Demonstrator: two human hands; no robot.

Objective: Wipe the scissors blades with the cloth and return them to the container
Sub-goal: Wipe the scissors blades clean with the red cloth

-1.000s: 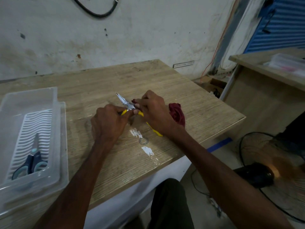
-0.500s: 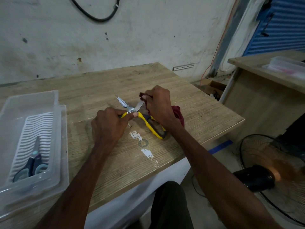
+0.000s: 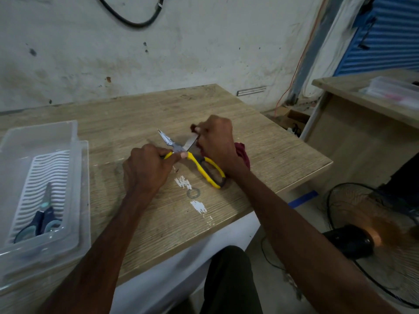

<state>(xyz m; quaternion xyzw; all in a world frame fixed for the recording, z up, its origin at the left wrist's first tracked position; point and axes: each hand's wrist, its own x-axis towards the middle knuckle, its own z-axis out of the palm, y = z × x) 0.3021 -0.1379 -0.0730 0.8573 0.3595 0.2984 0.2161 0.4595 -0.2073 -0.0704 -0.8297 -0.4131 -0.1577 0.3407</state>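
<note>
Right hand [image 3: 215, 141] slid cloth [image 3: 242, 152] toward blade tip; left hand [image 3: 147, 168] grips scissors [image 3: 195, 162].

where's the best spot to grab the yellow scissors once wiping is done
Probably the free handle loop of the yellow scissors, coming from the near right. It lies flat on the table pointing toward the person, while the open blades splay away toward the wall.

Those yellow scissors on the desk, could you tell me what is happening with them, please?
A person is cleaning the yellow-handled scissors, which lie open on the wooden table. The left hand grips one handle near the pivot, while the right hand presses a dark red cloth against the right blade; the left blade is bare. A second, blue-handled pair lies in the clear plastic container on the left. The yellow pair is not yet back there.
</note>
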